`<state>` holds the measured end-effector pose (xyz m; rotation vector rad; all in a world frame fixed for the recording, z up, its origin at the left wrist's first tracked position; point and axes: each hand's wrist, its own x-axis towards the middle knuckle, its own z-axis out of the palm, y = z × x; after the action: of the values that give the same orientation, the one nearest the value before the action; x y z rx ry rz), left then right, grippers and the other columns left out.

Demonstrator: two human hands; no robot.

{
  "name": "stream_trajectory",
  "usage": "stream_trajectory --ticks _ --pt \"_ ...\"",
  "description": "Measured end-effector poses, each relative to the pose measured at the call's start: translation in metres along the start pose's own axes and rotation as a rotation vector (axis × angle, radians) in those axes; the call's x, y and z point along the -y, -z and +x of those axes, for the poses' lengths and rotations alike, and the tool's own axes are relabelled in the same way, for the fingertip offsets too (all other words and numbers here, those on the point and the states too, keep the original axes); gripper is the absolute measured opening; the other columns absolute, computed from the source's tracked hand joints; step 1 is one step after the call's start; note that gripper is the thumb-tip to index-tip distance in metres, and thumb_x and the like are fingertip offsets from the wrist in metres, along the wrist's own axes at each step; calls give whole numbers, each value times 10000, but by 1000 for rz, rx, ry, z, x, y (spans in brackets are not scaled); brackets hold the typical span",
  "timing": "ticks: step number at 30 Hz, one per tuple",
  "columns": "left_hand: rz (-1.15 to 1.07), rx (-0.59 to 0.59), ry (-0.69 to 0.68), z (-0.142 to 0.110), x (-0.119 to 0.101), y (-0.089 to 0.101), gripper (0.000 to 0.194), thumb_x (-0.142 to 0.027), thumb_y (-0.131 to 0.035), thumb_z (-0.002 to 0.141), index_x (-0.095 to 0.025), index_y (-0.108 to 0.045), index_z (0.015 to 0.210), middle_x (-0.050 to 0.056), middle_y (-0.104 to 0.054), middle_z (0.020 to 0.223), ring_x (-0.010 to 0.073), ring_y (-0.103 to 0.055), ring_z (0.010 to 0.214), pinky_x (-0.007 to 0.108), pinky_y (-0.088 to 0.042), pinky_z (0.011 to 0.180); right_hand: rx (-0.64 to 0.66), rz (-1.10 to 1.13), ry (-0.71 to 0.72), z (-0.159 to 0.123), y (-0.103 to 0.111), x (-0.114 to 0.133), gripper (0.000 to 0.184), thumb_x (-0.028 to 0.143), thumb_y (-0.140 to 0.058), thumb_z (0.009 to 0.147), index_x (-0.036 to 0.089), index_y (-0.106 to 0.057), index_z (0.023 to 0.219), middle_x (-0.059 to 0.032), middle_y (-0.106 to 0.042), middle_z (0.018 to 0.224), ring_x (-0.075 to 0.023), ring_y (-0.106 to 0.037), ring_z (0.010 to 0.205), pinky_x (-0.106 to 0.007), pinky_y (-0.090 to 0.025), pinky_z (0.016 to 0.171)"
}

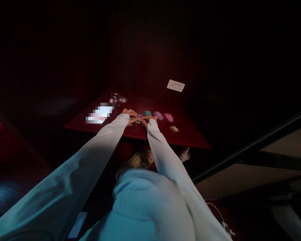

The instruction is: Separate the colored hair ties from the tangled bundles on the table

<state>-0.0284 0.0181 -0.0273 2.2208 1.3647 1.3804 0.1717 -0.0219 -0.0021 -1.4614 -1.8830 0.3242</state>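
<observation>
- Head view: in a dim space, a dark red table [190,139] stands against a wall; two bare hands in pale sleeves work close to the middle of its front edge.
- The left hand [129,114] and the right hand [149,119] meet, fingertips seemingly pinched together on a small multicoloured piece [139,118]; its finer detail is too small to tell.
- Good handling here probably means steadying the piece with one pinch, working it lightly with the other, and keeping it low over the table so nothing drops off the front edge.
- Right of the hands, towards the right edge, lie loose spiky piles: a teal pile [147,113], a purple pile [158,115], a pink pile [169,117] and, nearer the front edge, a cream pile [174,129].
- Near the back left corner are clear containers [115,97]; something pinkish shows there, but the contents are unclear.
- A bright screen [100,113] lies by the left edge.
</observation>
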Motion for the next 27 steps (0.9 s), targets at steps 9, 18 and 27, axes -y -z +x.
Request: stream_trajectory --ticks 9,18,27 --pt "24 30 22 2 -3 4 146 -348 -752 860 -263 -807 756 42 -788 1069 245 -601 1019 396 -508 970 -61 62 -49 2 2 1 326 535 -692 978 252 -853 952 -61 -770 1040 -251 -617 1178 -354 -489 1039" --pt "35 23 14 0 -8 3 202 -486 -819 830 -294 -804 767 8 -787 1072 240 -596 1022 389 -494 948 -49 84 -68 3 5 1 298 497 -708 967 244 -863 935 -60 -758 974 -264 -623 1148 -358 -496 1020" --pt "44 98 -17 -1 -7 8 199 -499 -901 745 -329 -858 840 4 -781 1113 254 -594 1060 414 -478 978 -24 63 -68 4 4 -6 318 504 -697 950 244 -878 973 -57 -793 964 -263 -647 1141 -355 -503 1021"
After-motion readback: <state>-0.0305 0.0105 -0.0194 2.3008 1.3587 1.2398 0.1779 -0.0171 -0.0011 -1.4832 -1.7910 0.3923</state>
